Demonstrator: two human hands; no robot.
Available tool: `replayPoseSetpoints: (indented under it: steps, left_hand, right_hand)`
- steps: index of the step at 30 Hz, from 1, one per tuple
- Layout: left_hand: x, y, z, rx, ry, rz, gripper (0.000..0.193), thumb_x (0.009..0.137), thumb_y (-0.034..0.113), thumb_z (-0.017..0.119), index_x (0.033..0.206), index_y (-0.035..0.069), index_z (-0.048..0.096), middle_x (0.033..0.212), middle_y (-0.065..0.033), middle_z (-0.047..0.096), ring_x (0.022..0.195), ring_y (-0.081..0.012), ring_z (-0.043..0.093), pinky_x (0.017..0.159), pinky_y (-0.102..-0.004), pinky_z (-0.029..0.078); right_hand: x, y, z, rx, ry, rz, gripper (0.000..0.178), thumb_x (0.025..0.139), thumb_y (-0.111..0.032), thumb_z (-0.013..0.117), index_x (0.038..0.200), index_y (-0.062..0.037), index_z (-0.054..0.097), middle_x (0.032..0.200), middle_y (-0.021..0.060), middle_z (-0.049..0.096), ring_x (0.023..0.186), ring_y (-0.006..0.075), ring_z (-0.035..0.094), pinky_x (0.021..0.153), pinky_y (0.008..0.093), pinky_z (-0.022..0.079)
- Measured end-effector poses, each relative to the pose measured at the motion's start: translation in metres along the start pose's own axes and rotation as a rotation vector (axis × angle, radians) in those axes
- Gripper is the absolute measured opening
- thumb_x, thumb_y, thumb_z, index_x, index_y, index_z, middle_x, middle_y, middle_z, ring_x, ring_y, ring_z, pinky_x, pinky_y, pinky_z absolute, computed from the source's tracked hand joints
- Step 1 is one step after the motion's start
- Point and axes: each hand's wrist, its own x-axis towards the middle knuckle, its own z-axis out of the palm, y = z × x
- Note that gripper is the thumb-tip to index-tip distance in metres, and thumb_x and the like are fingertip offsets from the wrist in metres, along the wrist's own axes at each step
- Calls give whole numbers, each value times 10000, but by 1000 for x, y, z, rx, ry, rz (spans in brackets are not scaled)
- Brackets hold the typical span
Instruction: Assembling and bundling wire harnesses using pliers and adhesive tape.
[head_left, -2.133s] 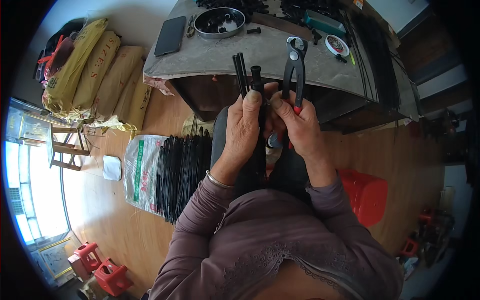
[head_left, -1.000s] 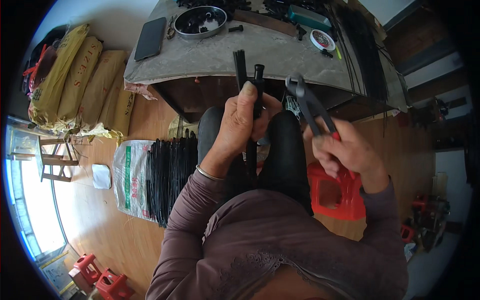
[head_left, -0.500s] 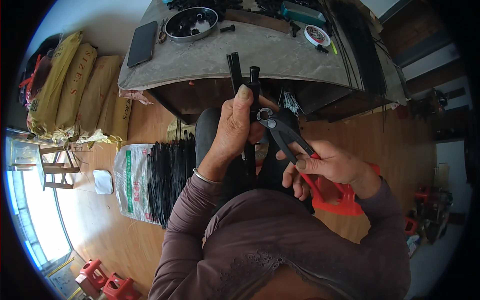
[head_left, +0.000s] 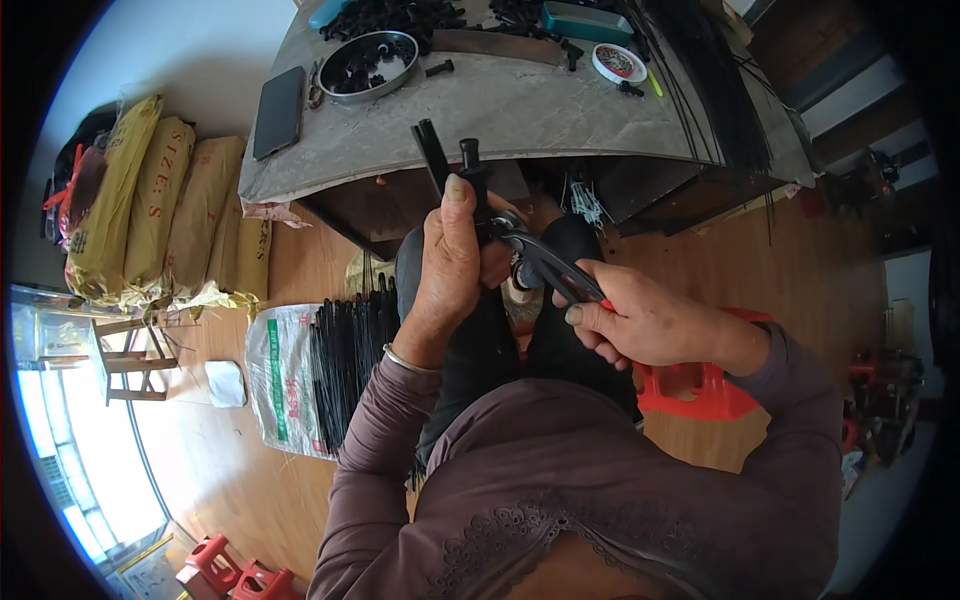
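Observation:
Over my lap, my left hand (head_left: 453,245) is wrapped round a black tubular piece with a knobbed top (head_left: 470,155) and slim black rods (head_left: 430,150) beside it, its thumb pressed upward along the front. The piece stands nearly upright, and its lower part is hidden behind my fingers. My right hand (head_left: 640,315) is closed on the handles of a pair of pincers (head_left: 553,265), black with red grips. The head of the pincers meets the black piece beside my left fingers. What lies between the jaws is hidden.
Ahead, a grey worktable (head_left: 350,130) bears a metal bowl (head_left: 370,65) of black parts, a phone (head_left: 278,112), a white dish (head_left: 620,63) and long black wires. Left on the floor lie black rods (head_left: 350,345) on a white sack (head_left: 280,380). A red stool (head_left: 700,390) stands at right.
The pincers' handles have come closer together, and their head has turned and moved against the black piece. Both hands have tilted slightly. The whole view has shifted a little.

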Motion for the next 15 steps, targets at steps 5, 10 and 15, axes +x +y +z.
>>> replayPoseSetpoints:
  steps: [5, 10, 15]
  left_hand:
    - [4, -2, -3, -56, -37, -35, 708, 950, 637, 300, 863, -9, 575, 461, 29, 315, 371, -78, 296, 369, -234, 264]
    - [2, -2, 3, -132, -64, -12, 623, 980, 567, 326, 885, -6, 552, 474, 9, 381, 382, -77, 343, 372, -232, 283]
    - [4, -2, 3, -115, -81, -9, 589, 983, 555, 335, 901, 7, 536, 475, 7, 382, 383, -79, 342, 371, -237, 286]
  right_hand:
    - [-4, 2, -14, 115, -52, 31, 186, 960, -79, 475, 1127, 1, 458, 806, 74, 606, 633, 105, 606, 557, 240, 506]
    - [-15, -7, -29, 226, -118, 128, 234, 962, -72, 468, 1177, 17, 448, 780, 70, 582, 575, 93, 580, 528, 238, 497]
    - [-13, -9, -35, 189, -137, 133, 249, 967, -84, 469, 1197, 7, 442, 693, 16, 489, 503, 48, 464, 438, 221, 431]
